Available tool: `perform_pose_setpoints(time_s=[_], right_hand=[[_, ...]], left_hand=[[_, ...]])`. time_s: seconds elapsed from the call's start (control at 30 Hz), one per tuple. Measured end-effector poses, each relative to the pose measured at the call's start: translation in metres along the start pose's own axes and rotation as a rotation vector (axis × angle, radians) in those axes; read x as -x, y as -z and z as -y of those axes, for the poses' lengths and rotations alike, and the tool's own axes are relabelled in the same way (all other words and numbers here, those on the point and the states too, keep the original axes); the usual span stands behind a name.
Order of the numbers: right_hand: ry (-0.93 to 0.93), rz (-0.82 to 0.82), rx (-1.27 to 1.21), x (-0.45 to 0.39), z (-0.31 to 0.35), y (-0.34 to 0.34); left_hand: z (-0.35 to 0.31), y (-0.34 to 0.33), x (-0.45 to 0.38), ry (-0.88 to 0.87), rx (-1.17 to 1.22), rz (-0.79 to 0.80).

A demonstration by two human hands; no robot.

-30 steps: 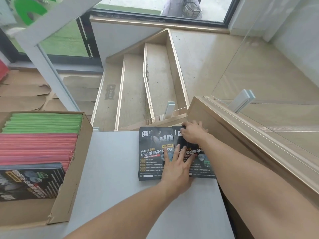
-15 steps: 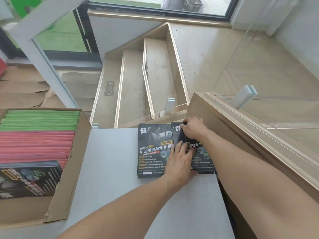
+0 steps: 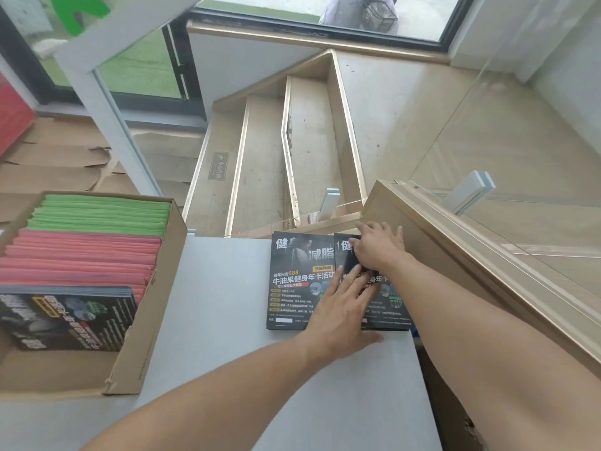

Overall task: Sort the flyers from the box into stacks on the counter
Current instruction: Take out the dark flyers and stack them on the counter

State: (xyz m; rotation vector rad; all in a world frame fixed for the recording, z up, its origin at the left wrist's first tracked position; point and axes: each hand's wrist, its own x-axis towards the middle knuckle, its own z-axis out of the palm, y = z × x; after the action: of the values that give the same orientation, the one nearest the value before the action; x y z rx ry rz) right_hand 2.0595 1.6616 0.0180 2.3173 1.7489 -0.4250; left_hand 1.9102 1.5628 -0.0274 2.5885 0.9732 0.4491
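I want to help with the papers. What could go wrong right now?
The right stack of black flyers lies close to the right edge of the counter, so a nudge from the left hand or right hand might tip some off. It also touches the left stack, so the two could slide together and mix. The cardboard box seems to overhang the counter's left side, so a bump could shift it.
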Motion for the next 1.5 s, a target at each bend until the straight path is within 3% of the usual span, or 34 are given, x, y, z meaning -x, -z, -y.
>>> perform_pose_setpoints(time_s=[0.23,0.4,0.5,0.63,0.73,0.97,1.5], right_hand=[[0.356,-0.285,-0.212,0.044,0.091,0.027],[0.738,-0.379,-0.4,0.113,0.204,0.02],[0.929,-0.426,-0.416,0.158,0.263,0.005],[0.99,-0.306,-0.205,0.19,0.316,-0.017],[0.909,-0.257,-0.024,0.197,0.334,-0.028],[0.796,-0.295,0.075,0.208,0.346,-0.039],[0.789,-0.432,0.229,0.222,0.344,-0.052]], left_hand=[[0.036,0.066,0.096,0.188,0.317,-0.427],[0.079,0.139,0.179,0.292,0.202,-0.806],[0.11,0.177,0.228,0.494,0.107,-0.936],[0.15,0.2,0.29,0.858,-0.145,-0.791],[0.165,0.192,0.318,0.98,-0.251,-0.582],[0.165,0.184,0.317,1.021,-0.286,-0.504],[0.161,0.191,0.319,1.02,-0.26,-0.464]])
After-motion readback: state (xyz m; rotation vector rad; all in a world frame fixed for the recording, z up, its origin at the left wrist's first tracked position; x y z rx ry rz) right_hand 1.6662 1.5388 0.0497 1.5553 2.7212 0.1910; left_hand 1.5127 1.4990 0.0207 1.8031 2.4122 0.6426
